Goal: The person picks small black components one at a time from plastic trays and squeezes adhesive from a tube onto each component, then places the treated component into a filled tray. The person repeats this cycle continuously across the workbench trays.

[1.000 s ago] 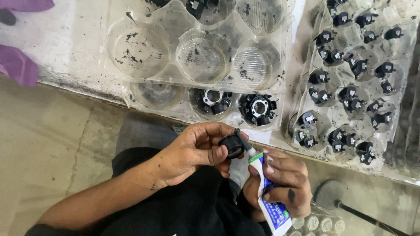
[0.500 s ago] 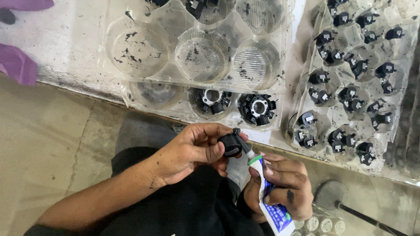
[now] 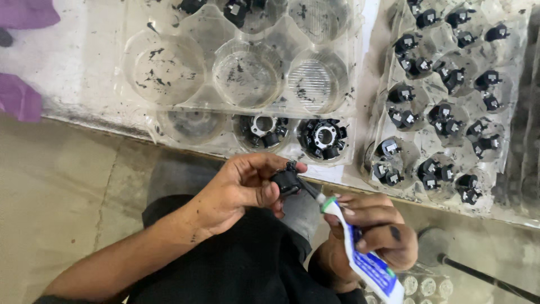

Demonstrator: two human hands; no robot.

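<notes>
My left hand [image 3: 242,188] pinches a small black plastic part [image 3: 286,181] between thumb and fingers, just below the table edge. My right hand [image 3: 374,233] grips a white and blue squeeze tube [image 3: 365,256]. The tube's thin dark nozzle [image 3: 310,191] points up-left and touches the black part. Both hands hover over my lap in dark clothing.
A clear plastic tray [image 3: 169,73] with round cups sits on the table; two cups hold black ring assemblies [image 3: 323,138]. A second clear tray [image 3: 506,169] at right holds several small black parts [image 3: 444,121]. Purple cloth [image 3: 19,98] lies at far left. A dark rod [image 3: 484,276] lies at lower right.
The tube's nozzle has shifted slightly along the black part. Both hands have stayed almost in place.
</notes>
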